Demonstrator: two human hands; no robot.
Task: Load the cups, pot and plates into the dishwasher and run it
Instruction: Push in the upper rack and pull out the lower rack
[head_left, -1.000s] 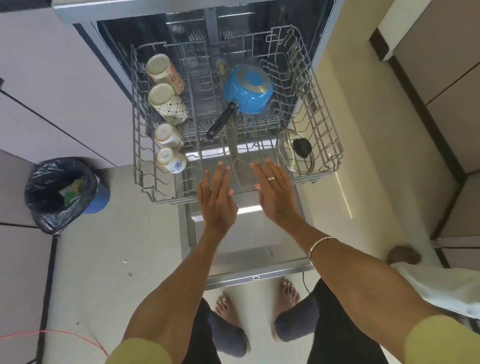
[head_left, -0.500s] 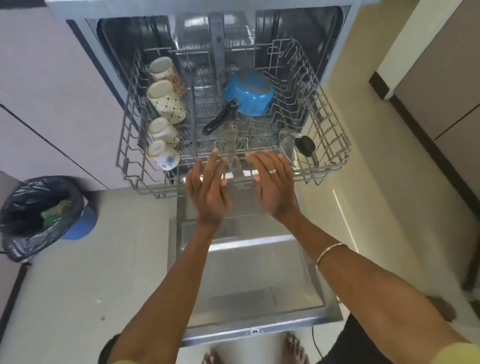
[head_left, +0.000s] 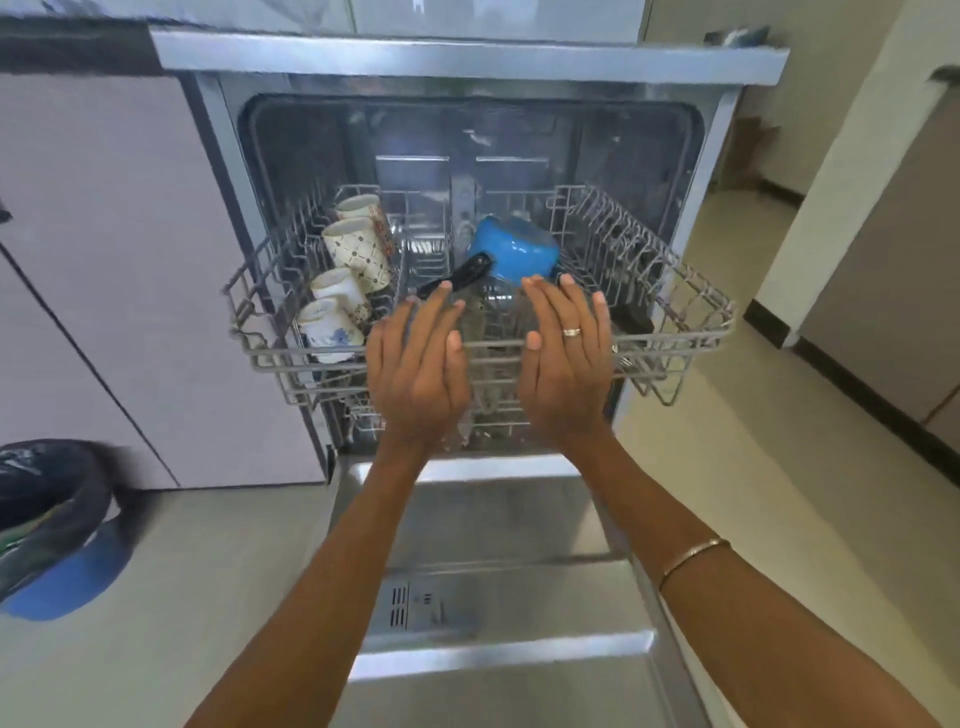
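Cups (head_left: 347, 280) and our blue pot (head_left: 514, 254) lie tipped in the gray rack (head_left: 675, 332) while our hands, left hand (head_left: 418, 364) and right hand (head_left: 563, 358), press flat, holding nothing.

Four cups (head_left: 343, 270), one pot (head_left: 514, 254)

**Upper rack, loaded**

We see a grey wire rack (head_left: 691, 332) pulled out of the open dishwasher (head_left: 467, 57). Four cups (head_left: 358, 249) lie in a row along its left side. A blue pot (head_left: 517, 254) sits upturned at far centre, its black handle pointing near-left.
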